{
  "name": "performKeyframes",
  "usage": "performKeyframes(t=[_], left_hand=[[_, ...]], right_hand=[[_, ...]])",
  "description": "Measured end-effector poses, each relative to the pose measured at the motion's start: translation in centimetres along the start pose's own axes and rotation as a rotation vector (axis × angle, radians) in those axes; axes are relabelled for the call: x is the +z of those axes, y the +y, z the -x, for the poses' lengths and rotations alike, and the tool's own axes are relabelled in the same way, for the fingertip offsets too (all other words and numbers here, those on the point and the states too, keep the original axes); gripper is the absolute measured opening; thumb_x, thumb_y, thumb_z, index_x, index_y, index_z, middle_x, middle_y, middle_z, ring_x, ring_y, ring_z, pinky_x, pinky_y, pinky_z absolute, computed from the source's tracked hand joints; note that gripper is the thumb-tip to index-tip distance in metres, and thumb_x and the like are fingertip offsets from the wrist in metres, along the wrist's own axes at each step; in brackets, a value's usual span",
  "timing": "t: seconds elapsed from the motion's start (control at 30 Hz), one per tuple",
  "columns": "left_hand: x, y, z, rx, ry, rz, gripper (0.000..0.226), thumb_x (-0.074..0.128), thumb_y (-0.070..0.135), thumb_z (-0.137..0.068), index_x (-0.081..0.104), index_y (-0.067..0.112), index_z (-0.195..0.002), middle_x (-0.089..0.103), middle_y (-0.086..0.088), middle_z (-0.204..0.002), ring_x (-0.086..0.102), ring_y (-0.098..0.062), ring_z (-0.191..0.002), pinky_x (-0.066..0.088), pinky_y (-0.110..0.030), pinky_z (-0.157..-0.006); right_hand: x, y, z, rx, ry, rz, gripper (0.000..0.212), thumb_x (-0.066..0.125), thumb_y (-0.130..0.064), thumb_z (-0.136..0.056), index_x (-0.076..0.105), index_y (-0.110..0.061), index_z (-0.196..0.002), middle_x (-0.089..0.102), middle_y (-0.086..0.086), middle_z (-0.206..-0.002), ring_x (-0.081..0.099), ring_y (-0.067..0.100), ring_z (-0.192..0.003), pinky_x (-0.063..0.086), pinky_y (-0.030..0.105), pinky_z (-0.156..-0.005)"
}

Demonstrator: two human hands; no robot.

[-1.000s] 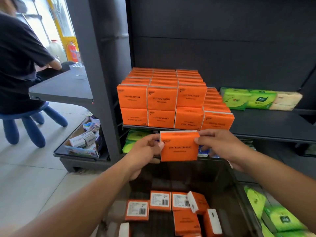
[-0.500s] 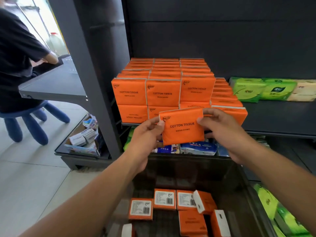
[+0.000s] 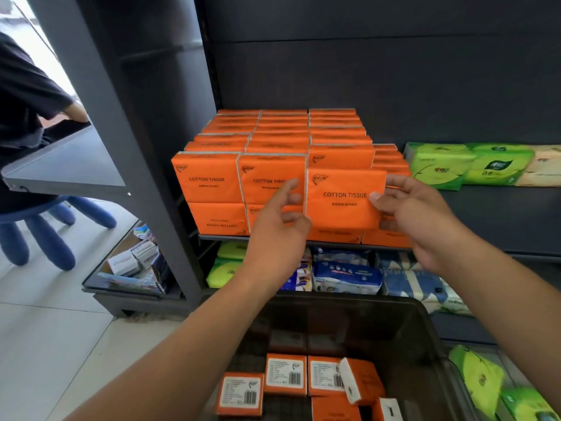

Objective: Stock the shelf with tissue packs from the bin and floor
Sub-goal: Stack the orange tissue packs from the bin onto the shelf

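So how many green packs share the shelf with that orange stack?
2. One green pack lies just right of the orange stack; the other green pack lies between it and a beige pack. More may hide behind.

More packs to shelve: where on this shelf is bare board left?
Bare shelf board lies right of the orange stacks, in front of the green packs. The left end is packed solid, like the lower shelf. The held orange pack fronts those stacks.

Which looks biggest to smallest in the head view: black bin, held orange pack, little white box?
Black bin
held orange pack
little white box, which is farther away, so real size is unsure.
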State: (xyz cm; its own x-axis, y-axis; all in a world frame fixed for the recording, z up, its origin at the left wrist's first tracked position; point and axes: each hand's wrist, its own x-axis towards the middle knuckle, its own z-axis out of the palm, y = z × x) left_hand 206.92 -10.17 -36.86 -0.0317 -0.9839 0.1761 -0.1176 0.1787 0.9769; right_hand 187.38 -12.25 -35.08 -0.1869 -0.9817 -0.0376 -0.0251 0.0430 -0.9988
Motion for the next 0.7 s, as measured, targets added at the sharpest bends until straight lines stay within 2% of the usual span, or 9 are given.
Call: performKeyframes(t=[0.07, 0.17, 0.2, 0.27, 0.37, 0.43, 0.57, 0.7], left_hand=[[0.6, -0.1, -0.2, 0.083, -0.058, -0.113, 0.057, 0.054, 0.006, -0.097, 0.041, 0.05, -0.131, 0.051, 0.023, -0.125, 0.057, -0.002, -0.109, 0.048, -0.011, -0.081], [1.0, -1.0, -0.5, 0.221, -0.099, -0.435, 0.057, 0.053, 0.007, -0.095, 0.041, 0.034, -0.144, 0.036, 0.022, -0.141, 0.037, 0.001, -0.129, 0.038, -0.026, -0.11], [1.0, -1.4, -0.6, 0.256, -0.092, -0.566, 0.057, 0.052, 0.008, -0.094, 0.041, 0.029, -0.146, 0.029, 0.019, -0.147, 0.028, -0.002, -0.136, 0.032, -0.03, -0.116], [1.0, -2.1, -0.9, 0.296, -0.09, -0.833, 0.061, 0.052, 0.011, -0.092, 0.035, 0.027, -0.148, 0.011, 0.013, -0.157, 0.01, -0.011, -0.144, 0.024, -0.033, -0.117], [1.3, -2.8, -1.3, 0.307, -0.155, -1.09, 0.069, 0.051, 0.015, -0.092, 0.021, 0.028, -0.153, -0.008, 0.009, -0.162, -0.009, -0.022, -0.149, 0.018, -0.044, -0.12], [1.7, -3.2, -1.7, 0.315, -0.209, -1.183, 0.072, 0.049, 0.018, -0.094, 0.011, 0.028, -0.155, -0.016, 0.006, -0.162, -0.018, -0.026, -0.149, 0.01, -0.047, -0.122], [2.0, -3.9, -2.4, 0.32, -0.24, -1.3, 0.078, 0.047, 0.022, -0.097, -0.002, 0.028, -0.157, -0.028, 0.005, -0.161, -0.029, -0.032, -0.146, -0.005, -0.046, -0.12], [2.6, -4.2, -2.6, 0.306, -0.216, -1.316, 0.079, 0.047, 0.022, -0.097, -0.004, 0.027, -0.157, -0.03, 0.003, -0.16, -0.031, -0.033, -0.145, -0.007, -0.047, -0.119]], right_hand=[[-0.5, 0.0, -0.9, -0.008, 0.035, -0.004, 0.023, 0.062, -0.012, -0.097, 0.061, -0.027, -0.114, 0.075, -0.007, -0.104, 0.07, 0.014, -0.096, 0.056, 0.035, -0.08], [-0.9, 0.0, -2.0, -0.035, 0.094, -0.013, 0.022, 0.062, -0.011, -0.097, 0.06, -0.03, -0.107, 0.073, -0.008, -0.106, 0.068, 0.014, -0.099, 0.055, 0.036, -0.084], [-0.9, 0.1, -2.3, -0.043, 0.107, -0.018, 0.023, 0.062, -0.01, -0.097, 0.059, -0.029, -0.109, 0.072, -0.007, -0.108, 0.068, 0.015, -0.099, 0.055, 0.035, -0.084], [-0.7, 0.3, -2.9, -0.045, 0.12, -0.021, 0.026, 0.062, -0.01, -0.097, 0.058, -0.026, -0.118, 0.071, -0.005, -0.112, 0.068, 0.016, -0.101, 0.056, 0.035, -0.082], [0.0, 0.6, -3.6, -0.064, 0.106, -0.016, 0.031, 0.061, -0.009, -0.097, 0.058, -0.024, -0.124, 0.069, -0.006, -0.114, 0.067, 0.012, -0.101, 0.053, 0.025, -0.071], [0.5, 0.7, -3.9, -0.092, 0.099, -0.008, 0.032, 0.06, -0.008, -0.097, 0.057, -0.023, -0.126, 0.068, -0.007, -0.115, 0.067, 0.01, -0.101, 0.053, 0.021, -0.07], [0.9, 1.1, -4.2, -0.148, 0.094, 0.046, 0.033, 0.062, -0.01, -0.097, 0.057, -0.024, -0.126, 0.065, -0.007, -0.119, 0.065, 0.008, -0.103, 0.055, 0.026, -0.077], [0.5, 1.4, -4.6, -0.167, 0.073, 0.087, 0.036, 0.064, -0.01, -0.095, 0.057, -0.026, -0.127, 0.064, -0.006, -0.119, 0.065, 0.009, -0.103, 0.054, 0.024, -0.075]])
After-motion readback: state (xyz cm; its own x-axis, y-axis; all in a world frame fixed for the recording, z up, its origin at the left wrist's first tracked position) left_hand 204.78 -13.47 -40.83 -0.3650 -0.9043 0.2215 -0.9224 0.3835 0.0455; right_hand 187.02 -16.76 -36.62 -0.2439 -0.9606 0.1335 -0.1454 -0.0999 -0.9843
